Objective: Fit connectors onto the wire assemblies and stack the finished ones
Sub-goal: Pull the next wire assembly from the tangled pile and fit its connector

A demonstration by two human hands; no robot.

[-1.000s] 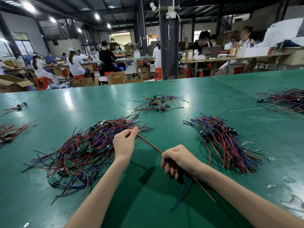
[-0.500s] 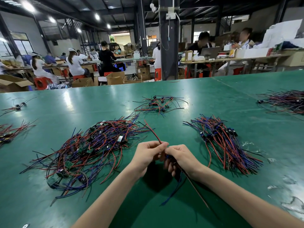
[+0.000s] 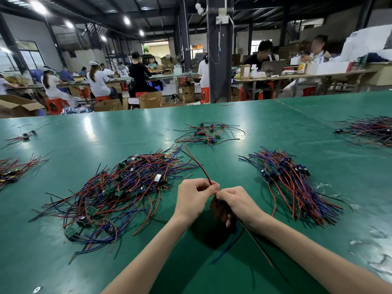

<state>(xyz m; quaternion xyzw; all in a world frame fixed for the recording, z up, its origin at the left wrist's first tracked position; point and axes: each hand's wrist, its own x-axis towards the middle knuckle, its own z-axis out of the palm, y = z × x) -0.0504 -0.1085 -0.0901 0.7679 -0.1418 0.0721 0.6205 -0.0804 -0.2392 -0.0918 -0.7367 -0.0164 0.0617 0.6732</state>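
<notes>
Left hand (image 3: 194, 199) meets right hand (image 3: 238, 203).
The left pinches the red wire (image 3: 199, 166) jutting up past it; the right grips the blue wire (image 3: 228, 247) trailing below.

Left hand (image 3: 194, 198) and right hand (image 3: 237, 201) shown bare, slim fingers and rounded knuckles seen, wrists narrow, left forearm (image 3: 152, 249) and right forearm (image 3: 307, 247) shown bare and slender, both cut off by the lower edge of the view
</notes>
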